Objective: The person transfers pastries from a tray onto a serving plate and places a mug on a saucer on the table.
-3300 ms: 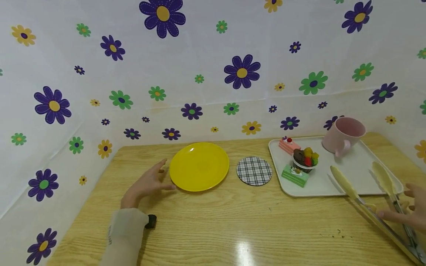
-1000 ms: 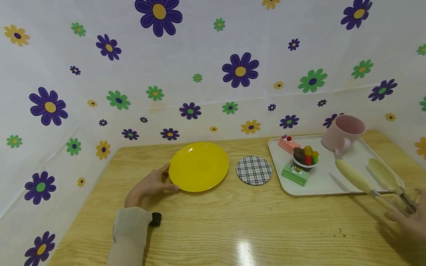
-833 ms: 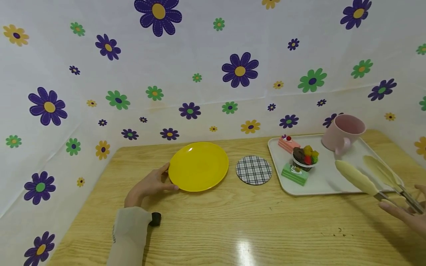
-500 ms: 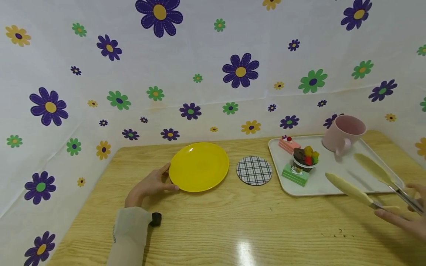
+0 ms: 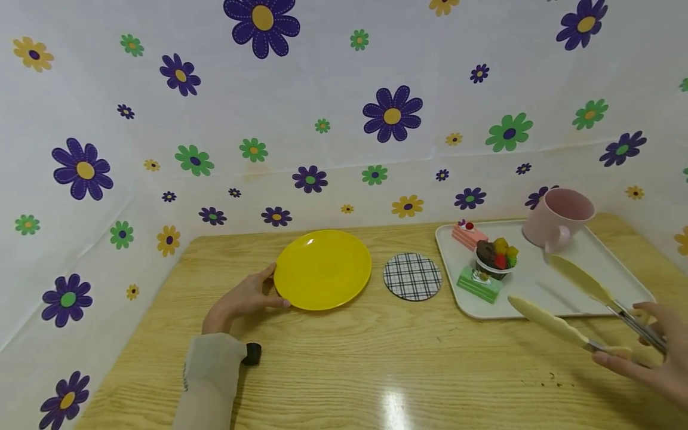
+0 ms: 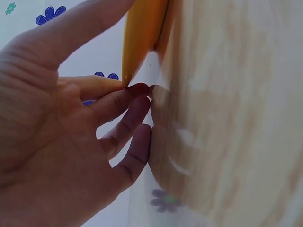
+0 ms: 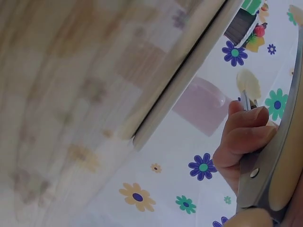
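Observation:
In the head view, my left hand [image 5: 246, 298] holds the yellow plate [image 5: 322, 270] by its left rim, thumb at the near edge and index finger farther back. In the left wrist view, the index fingertip meets the edge of the plate [image 6: 144, 28] while the other fingertips touch the tabletop. My right hand [image 5: 653, 358] grips metal tongs [image 5: 634, 319] with cream tips spread apart and nothing between them. The tongs hang over the near edge of the white tray [image 5: 559, 292], just right of a green toy cake slice [image 5: 480, 284].
Also on the tray are a pink cake slice [image 5: 469, 235], a toy cupcake with fruit [image 5: 495, 258] and a pink mug [image 5: 559, 220]. A round checked coaster [image 5: 412, 276] lies between plate and tray. A flower-patterned sheet [image 5: 322, 89] stands behind the wooden table [image 5: 333, 370].
My left hand has closed the gap to the plate rim. The right hand has lifted the tongs from the tray's edge and moved them left, their tips spreading wider.

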A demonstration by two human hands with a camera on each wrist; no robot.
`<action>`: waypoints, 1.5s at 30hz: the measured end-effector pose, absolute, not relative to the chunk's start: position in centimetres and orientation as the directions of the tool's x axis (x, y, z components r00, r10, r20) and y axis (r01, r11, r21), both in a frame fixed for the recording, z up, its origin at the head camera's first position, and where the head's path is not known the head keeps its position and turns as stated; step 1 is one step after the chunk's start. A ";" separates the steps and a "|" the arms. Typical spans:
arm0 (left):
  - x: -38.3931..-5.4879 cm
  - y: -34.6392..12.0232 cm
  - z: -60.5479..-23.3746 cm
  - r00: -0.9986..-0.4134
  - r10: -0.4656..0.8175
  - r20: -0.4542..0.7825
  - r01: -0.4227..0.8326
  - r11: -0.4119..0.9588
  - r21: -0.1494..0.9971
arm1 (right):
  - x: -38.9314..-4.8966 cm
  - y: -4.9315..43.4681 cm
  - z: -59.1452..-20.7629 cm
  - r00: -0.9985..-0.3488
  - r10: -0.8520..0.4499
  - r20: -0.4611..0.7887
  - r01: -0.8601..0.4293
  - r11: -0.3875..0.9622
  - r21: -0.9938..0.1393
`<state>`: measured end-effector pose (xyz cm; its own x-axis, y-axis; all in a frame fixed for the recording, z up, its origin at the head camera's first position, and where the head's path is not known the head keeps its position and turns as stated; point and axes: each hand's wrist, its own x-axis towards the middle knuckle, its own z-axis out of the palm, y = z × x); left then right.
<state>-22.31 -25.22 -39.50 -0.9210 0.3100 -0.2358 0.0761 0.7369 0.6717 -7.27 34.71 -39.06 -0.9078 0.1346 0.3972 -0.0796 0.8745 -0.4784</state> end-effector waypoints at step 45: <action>-22.0 -25.2 -39.3 -0.920 0.323 -0.220 0.088 0.721 0.687 | -8.0 32.6 -38.5 -0.881 -0.131 0.454 -0.241 0.951 -0.192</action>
<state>-21.99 -25.18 -39.30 -0.9204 0.3229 -0.2203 0.0884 0.7209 0.6874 -8.03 32.64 -38.46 -0.8812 -0.1314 0.4542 -0.2409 0.9513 -0.1921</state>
